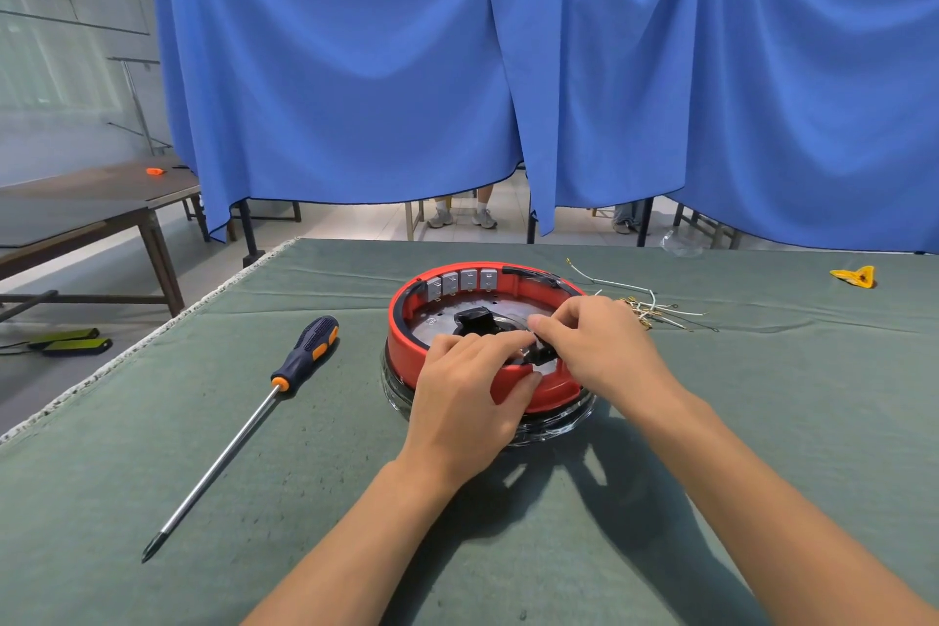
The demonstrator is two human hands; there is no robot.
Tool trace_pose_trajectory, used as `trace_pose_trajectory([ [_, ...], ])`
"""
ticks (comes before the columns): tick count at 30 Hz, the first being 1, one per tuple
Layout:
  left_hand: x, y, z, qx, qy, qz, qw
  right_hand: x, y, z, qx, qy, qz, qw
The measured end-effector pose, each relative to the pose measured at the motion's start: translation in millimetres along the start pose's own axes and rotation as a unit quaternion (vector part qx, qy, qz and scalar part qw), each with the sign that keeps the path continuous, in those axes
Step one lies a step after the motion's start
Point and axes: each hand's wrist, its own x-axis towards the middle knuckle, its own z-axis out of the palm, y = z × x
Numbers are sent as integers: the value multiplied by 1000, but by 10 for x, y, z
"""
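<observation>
A round red appliance base [401, 320] lies upside down on the green cloth-covered table [152, 422], its silver inner plate and a black centre part [475, 320] exposed. Several grey terminal blocks [460, 282] line its far inner wall. My left hand [467, 391] rests over the near rim, thumb on the red edge and fingers curled onto a small black part [541, 355] inside. My right hand [594, 346] reaches in from the right and pinches the same black part with its fingertips. What the fingers cover is hidden.
A long screwdriver [239, 432] with a black-and-orange handle lies to the left, tip toward me. Loose wires with terminals [645, 308] sit right of the base. A yellow scrap [856, 276] lies far right. Blue curtains [457, 66] hang behind the table; another table [76, 208] stands at left.
</observation>
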Motion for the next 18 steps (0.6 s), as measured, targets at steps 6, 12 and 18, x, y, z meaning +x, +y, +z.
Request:
trace_pose_trajectory([
  [6, -2, 3, 15, 5, 6, 9, 1000, 38, 51, -21, 13, -10, -26, 1000],
  [12, 10, -2, 21, 3, 11, 9, 1000, 107, 107, -124, 25, -91, -25, 995],
  [18, 7, 9, 13, -6, 13, 1, 1000, 86, 145, -158, 45, -109, -31, 993],
])
